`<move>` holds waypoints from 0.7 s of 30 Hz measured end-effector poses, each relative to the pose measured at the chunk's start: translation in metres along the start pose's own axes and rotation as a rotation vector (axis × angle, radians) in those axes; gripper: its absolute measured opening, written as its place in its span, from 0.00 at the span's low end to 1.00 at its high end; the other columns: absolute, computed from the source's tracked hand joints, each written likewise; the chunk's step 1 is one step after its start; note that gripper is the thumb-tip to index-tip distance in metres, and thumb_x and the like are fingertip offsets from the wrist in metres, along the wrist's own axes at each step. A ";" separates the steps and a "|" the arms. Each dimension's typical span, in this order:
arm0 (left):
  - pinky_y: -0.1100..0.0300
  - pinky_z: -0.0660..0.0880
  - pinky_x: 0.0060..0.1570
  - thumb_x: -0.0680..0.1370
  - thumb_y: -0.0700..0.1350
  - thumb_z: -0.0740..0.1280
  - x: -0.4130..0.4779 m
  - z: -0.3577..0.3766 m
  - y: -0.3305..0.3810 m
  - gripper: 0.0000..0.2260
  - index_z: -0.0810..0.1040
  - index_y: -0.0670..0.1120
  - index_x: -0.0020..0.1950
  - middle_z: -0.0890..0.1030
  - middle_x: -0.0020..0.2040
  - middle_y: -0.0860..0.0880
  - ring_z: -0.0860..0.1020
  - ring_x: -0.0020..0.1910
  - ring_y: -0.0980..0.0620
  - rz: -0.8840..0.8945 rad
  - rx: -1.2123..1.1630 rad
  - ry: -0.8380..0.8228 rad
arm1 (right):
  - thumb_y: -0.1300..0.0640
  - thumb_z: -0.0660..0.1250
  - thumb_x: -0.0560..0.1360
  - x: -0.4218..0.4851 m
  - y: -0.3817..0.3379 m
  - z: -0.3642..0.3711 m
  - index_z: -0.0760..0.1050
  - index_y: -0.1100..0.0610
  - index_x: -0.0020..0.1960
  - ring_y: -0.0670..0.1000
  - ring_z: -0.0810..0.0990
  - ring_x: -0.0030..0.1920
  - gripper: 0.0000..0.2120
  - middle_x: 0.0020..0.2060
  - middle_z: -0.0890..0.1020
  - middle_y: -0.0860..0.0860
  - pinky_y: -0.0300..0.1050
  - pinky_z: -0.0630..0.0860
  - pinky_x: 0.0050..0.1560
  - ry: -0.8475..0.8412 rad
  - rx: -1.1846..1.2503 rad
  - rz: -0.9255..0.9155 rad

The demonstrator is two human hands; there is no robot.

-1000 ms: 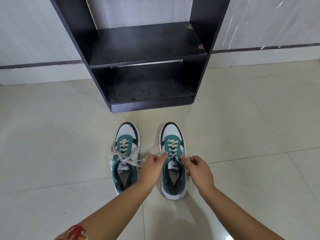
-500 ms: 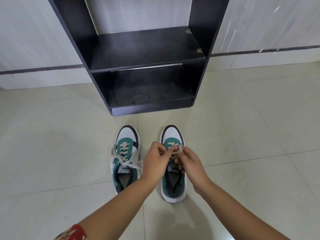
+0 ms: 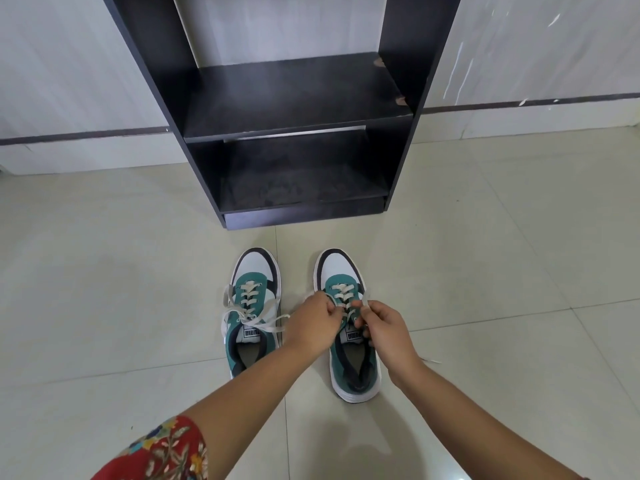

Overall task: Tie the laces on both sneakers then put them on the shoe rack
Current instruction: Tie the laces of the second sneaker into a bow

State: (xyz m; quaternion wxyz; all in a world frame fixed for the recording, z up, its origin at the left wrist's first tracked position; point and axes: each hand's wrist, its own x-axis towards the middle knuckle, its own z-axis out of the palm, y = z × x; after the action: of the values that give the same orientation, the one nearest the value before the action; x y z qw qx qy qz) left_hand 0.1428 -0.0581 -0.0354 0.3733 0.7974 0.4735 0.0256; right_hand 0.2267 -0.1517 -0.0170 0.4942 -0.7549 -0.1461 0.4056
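Observation:
Two green, white and black sneakers stand side by side on the tiled floor, toes pointing at the shoe rack [image 3: 298, 98]. The left sneaker [image 3: 254, 306] has its white laces lying loose across the tongue and over both sides. Over the right sneaker [image 3: 349, 355], my left hand [image 3: 313, 323] and my right hand [image 3: 384, 327] each pinch a lace end of the right sneaker's laces [image 3: 343, 299], held a little apart above the tongue. My fingers hide the middle of those laces.
The black shoe rack has two bare shelves, a lower one [image 3: 294, 188] near the floor and one above. It stands against a pale wall [image 3: 69, 81]. Light floor tiles [image 3: 485, 271] surround the sneakers.
My hands went from apart to pressed together over the right sneaker's laces, and now they have drawn slightly apart again, each holding lace. The view shifted a little downward.

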 end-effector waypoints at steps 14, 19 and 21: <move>0.69 0.71 0.50 0.82 0.40 0.54 -0.011 -0.040 0.035 0.14 0.70 0.36 0.39 0.80 0.45 0.50 0.76 0.46 0.58 0.306 -0.878 -0.254 | 0.54 0.60 0.77 -0.013 -0.025 -0.010 0.65 0.45 0.33 0.46 0.67 0.27 0.15 0.23 0.69 0.47 0.41 0.62 0.31 -0.166 -0.576 -0.423; 0.56 0.72 0.43 0.80 0.54 0.52 -0.009 -0.046 0.020 0.18 0.73 0.40 0.50 0.79 0.39 0.52 0.77 0.38 0.52 0.621 -0.277 -0.069 | 0.53 0.62 0.77 -0.019 -0.039 -0.022 0.78 0.43 0.40 0.45 0.70 0.26 0.09 0.24 0.74 0.40 0.37 0.63 0.30 -0.131 -0.574 -0.522; 0.59 0.71 0.40 0.80 0.53 0.52 -0.008 -0.051 0.013 0.16 0.76 0.47 0.56 0.82 0.38 0.54 0.77 0.35 0.53 0.721 0.039 0.177 | 0.53 0.64 0.76 -0.020 -0.038 -0.025 0.79 0.42 0.48 0.45 0.71 0.27 0.07 0.26 0.77 0.46 0.39 0.68 0.31 -0.068 -0.486 -0.517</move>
State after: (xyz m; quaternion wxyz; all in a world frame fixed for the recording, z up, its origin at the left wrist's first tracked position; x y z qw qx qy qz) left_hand 0.1279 -0.0392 0.0116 0.2828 0.9146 0.1929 0.2154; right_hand 0.2402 -0.1620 0.0295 0.3812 -0.7746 -0.4409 0.2456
